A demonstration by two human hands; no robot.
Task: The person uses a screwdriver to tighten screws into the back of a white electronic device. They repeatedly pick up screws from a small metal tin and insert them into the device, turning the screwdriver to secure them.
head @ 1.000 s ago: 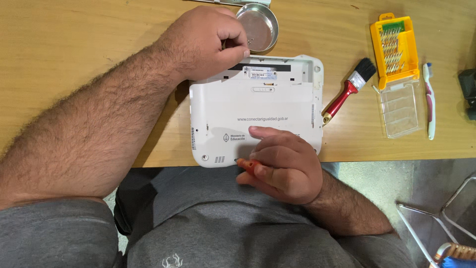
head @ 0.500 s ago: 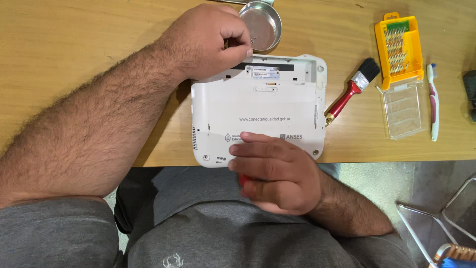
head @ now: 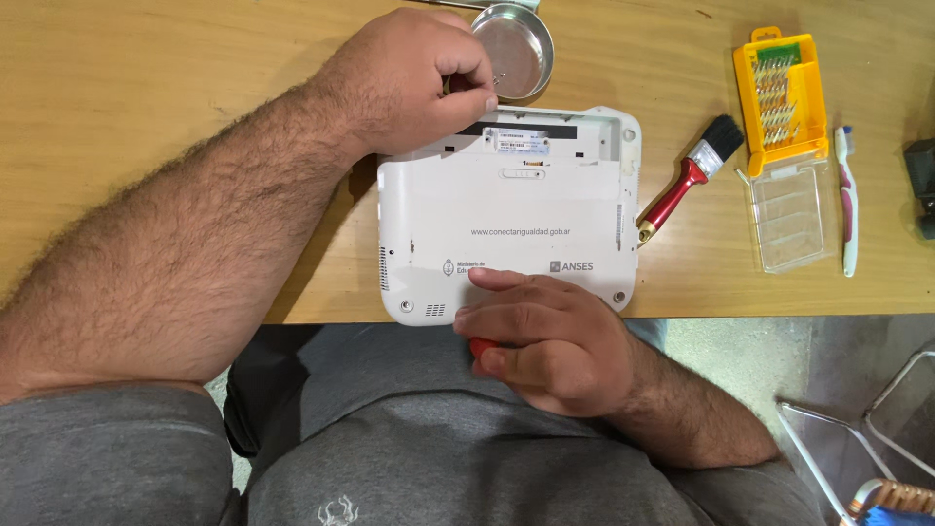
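White laptop (head: 516,219) lies upside down at the surface (head: 146,78) edge. Left hand (head: 409,83) pinches a tiny screw beside the metal dish (head: 513,49); right hand (head: 545,341) is curled around a red-handled tool (head: 481,348), fingers on the laptop.

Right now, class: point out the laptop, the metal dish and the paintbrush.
laptop (head: 506,209), head view, bare middle of its white underside.
metal dish (head: 518,49), head view, its inner floor.
paintbrush (head: 682,190), head view, its red handle.

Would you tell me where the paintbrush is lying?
In the head view, the paintbrush lies on the table's right side, between the white laptop and the yellow bit case.
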